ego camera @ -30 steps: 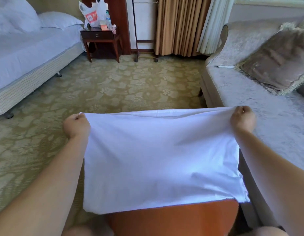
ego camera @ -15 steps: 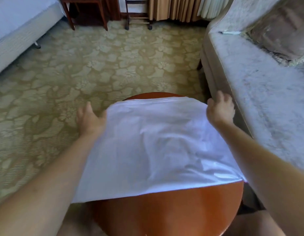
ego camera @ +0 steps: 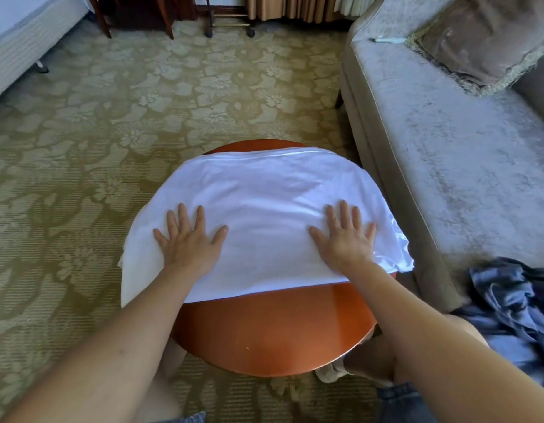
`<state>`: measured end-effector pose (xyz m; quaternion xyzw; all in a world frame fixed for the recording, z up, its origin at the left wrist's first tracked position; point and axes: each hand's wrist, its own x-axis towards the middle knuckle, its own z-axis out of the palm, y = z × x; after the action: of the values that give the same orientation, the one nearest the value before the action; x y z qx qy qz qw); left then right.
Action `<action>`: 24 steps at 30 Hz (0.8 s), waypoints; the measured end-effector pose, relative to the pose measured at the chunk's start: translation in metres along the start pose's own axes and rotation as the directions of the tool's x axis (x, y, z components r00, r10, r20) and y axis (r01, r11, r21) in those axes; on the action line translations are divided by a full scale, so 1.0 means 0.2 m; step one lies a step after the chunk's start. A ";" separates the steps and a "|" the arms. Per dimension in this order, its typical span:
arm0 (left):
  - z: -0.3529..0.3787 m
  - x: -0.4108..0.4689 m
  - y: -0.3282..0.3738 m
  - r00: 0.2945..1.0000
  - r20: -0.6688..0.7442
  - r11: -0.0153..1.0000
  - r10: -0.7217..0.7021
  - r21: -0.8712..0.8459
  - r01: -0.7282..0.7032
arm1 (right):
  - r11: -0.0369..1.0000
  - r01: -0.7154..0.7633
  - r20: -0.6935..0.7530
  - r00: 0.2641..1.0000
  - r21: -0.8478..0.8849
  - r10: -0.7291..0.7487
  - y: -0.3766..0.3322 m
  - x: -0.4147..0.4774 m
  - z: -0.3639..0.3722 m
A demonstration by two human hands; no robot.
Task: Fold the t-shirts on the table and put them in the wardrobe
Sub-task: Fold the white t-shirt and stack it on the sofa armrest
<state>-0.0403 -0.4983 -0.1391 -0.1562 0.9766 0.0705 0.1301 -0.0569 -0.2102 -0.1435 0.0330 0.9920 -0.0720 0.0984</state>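
Fingers [ego camera: 183,219] splayed, left hand [ego camera: 190,244], right hand [ego camera: 345,241] pressing t-shirt [ego camera: 264,206]

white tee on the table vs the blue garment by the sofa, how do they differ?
Colour: the white t-shirt is white; the blue garment is grey-blue.
Pose: the white t-shirt lies spread flat, its edges hanging over the round table; the blue garment is crumpled in a heap at the sofa's near end.
Contact: the left hand and right hand press flat on the white t-shirt; neither touches the blue garment.
Both are cloth.
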 end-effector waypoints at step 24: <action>-0.04 0.00 -0.01 0.966 -0.251 0.989 -0.060 -0.145 0.024 | 0.990 -0.143 -0.039 0.989 0.012 0.144 0.05 0.00 -0.07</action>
<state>-0.0413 -0.5026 -0.1310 -0.1934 0.9742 0.1160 -0.0062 -0.0589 -0.1990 -0.1310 0.1060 0.9885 -0.0686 0.0832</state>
